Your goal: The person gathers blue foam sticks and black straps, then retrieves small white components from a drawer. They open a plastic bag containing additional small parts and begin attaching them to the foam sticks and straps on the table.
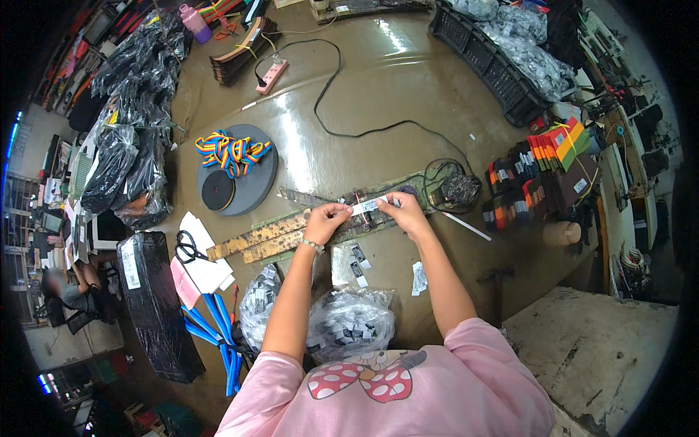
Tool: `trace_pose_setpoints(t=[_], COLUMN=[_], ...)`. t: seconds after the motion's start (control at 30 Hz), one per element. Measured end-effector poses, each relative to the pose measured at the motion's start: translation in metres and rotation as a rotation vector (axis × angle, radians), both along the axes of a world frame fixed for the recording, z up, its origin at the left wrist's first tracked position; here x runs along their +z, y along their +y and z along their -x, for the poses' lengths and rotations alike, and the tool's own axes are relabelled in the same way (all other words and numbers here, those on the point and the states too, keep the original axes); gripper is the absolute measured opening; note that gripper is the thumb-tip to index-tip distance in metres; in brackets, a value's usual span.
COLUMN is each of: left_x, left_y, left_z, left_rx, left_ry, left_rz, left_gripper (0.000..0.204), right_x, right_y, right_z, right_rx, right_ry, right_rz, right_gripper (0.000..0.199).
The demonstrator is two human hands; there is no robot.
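Note:
My left hand and my right hand pinch the two ends of a short white printed label strip, stretched between them. It is held over a worn wooden board with a thin upright metal piece, partly hidden by the strip and fingers. Between my forearms lie a few small labels. More white labels rest beside my right forearm. Close to my body, a clear plastic bag holds many black-and-white labels, and a second such bag sits by my left forearm.
Black-handled scissors lie on white paper at left, near a black wrapped package. Rolled straps sit farther back. A black cable crosses the table from a pink power strip. Bundled colourful straps and a black crate stand right.

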State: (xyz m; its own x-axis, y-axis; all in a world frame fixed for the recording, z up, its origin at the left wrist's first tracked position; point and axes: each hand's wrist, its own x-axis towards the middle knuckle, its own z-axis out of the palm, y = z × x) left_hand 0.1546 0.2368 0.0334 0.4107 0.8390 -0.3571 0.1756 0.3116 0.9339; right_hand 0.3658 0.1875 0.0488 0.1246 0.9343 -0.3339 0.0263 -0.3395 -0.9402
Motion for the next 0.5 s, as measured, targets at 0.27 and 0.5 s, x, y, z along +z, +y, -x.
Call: trace_pose_setpoints(t=[0.27, 0.5], left_x=[0.0, 0.0], left_y=[0.001, -0.002], left_z=[-0.007, -0.012], left_rx=[0.0, 0.019], left_ry=[0.074, 0.175], left_rz=[-0.058, -0.116], left_gripper=[0.025, 0.027], right_x=[0.001, -0.003], right_y=[-0.001, 0.002], right_z=[-0.005, -0.005], right_rx=[0.027, 0.016], right_ry=[-0.005, -0.037], right_rz=[0.006, 0.026], right_gripper=[0.024, 0.024])
